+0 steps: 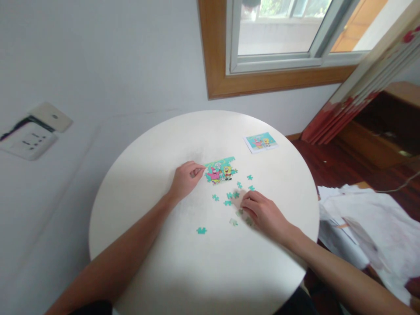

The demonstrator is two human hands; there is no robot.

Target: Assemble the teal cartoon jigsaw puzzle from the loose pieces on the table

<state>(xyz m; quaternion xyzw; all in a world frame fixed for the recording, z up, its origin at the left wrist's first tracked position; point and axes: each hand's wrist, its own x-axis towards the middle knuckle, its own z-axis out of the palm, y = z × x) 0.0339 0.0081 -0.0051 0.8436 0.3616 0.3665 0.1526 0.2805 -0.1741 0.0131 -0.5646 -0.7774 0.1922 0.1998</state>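
A partly assembled jigsaw puzzle [218, 171] with cartoon figures on a teal ground lies on the round white table [147, 175]. My left hand [187, 178] is closed in a pinch at the puzzle's upper left edge; whatever is between the fingertips is too small to make out. Over the loose pieces to the lower right, my right hand [262, 213] has its fingers curled together, their tips pointing down and partly hidden. Near it lie several teal puzzle pieces [227, 203] and a paler piece [233, 222]. One piece [201, 230] lies apart, closer to me.
A picture card [261, 142] showing the same cartoon scene lies at the table's back right. White wall and a wood-framed window [216, 83] stand behind. Right of the table are a crumpled white cloth or sheets [377, 223] and a red-and-cream curtain [344, 105]. A wall socket [31, 141] is at left.
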